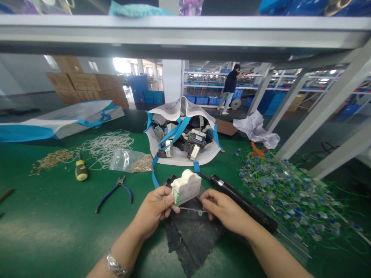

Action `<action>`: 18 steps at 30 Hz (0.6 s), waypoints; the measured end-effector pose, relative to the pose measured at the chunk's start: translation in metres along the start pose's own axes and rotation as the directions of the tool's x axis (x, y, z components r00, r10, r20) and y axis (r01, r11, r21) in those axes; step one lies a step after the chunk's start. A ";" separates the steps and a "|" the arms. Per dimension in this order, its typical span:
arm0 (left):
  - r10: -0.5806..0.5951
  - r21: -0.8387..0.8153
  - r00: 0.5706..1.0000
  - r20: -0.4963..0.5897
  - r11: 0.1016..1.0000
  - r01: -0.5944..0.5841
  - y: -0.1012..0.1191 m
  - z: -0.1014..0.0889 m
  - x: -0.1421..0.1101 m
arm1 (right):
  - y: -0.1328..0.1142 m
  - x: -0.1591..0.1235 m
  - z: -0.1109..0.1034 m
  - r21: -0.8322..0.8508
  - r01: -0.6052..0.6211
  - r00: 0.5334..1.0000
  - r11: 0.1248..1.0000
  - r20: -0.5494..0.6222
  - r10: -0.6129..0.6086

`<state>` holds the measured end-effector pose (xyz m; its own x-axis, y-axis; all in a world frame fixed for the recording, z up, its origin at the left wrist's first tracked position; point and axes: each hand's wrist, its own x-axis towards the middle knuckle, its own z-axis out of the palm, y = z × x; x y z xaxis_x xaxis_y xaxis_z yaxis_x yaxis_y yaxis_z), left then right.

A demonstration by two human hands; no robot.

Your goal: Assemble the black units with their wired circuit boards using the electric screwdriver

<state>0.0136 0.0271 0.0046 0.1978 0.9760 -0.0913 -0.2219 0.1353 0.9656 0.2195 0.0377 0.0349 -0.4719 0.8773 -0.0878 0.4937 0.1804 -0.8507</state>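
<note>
My left hand (153,210) is closed around a white plastic device (186,187) with a green label, holding it above a black rubber mat (194,235). My right hand (224,210) pinches the end of a thin clear wire seal (193,210) that runs from the device's underside. A black electric screwdriver (240,200) lies just behind my right hand. An open white and blue bag (179,116) full of similar devices stands behind my hands.
Blue-handled pliers (116,190), a yellow screwdriver (81,170), a clear bag of small parts (130,160), white wire loops (107,144) and brass pieces (52,159) lie at left. A heap of blue-tagged green wire seals (290,193) spreads at right. A person (230,87) stands far back by shelves.
</note>
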 end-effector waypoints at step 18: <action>-0.085 -0.441 0.994 -0.068 0.896 0.047 -0.004 0.008 0.005 | -0.005 -0.003 0.021 -0.481 0.264 0.964 0.836 0.114 -0.239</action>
<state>0.0228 0.0300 0.0025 0.1506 0.9702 -0.1899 -0.6105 0.2424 0.7540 0.2036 0.0246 0.0283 -0.6565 0.7520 0.0594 0.6395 0.5966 -0.4849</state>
